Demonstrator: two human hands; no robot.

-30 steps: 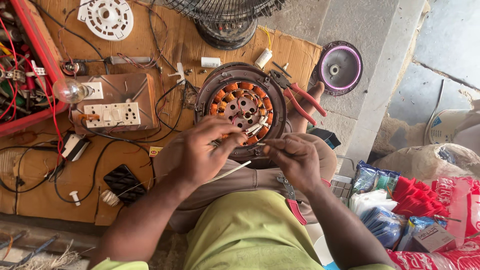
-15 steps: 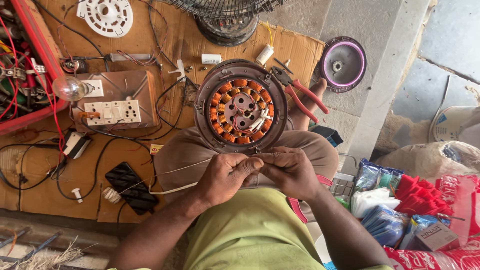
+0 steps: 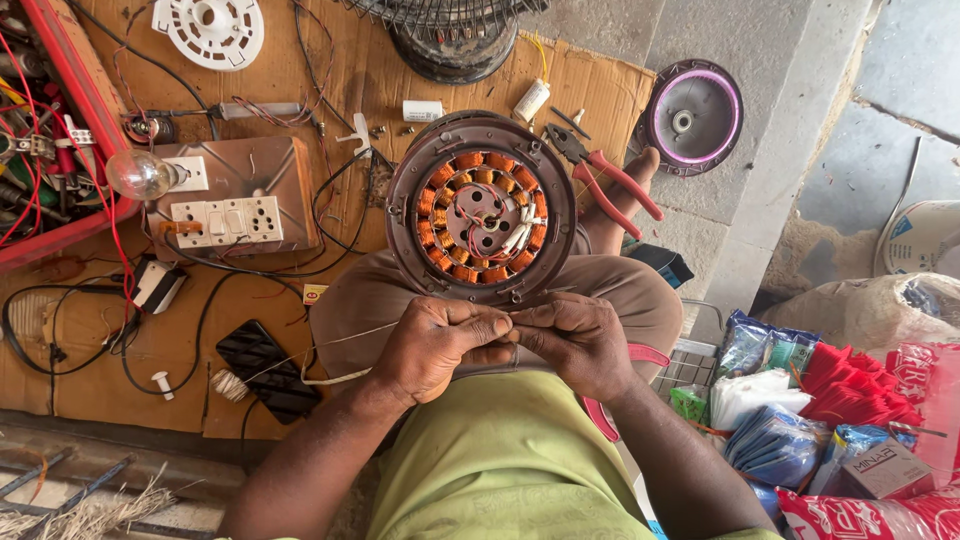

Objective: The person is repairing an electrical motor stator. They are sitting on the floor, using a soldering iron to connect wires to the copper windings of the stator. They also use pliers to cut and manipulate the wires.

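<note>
A round fan motor stator [image 3: 482,208] with orange copper coils rests on my knees, its coloured leads bunched in the middle. Just below it my left hand [image 3: 440,345] and my right hand [image 3: 572,340] meet fingertip to fingertip, both pinching a thin pale string [image 3: 330,340] between them. The string runs left from my left hand toward a small spool [image 3: 230,384] on the cardboard.
Red-handled pliers [image 3: 615,185] lie right of the stator. A wooden switch board [image 3: 235,200] with a bulb [image 3: 140,175] sits to the left, amid loose wires. A purple-rimmed fan cover [image 3: 692,115], a fan base [image 3: 452,40] and red plastic packets [image 3: 850,400] surround me.
Both hands came down off the stator's lower rim toward my lap and closed together on the string.
</note>
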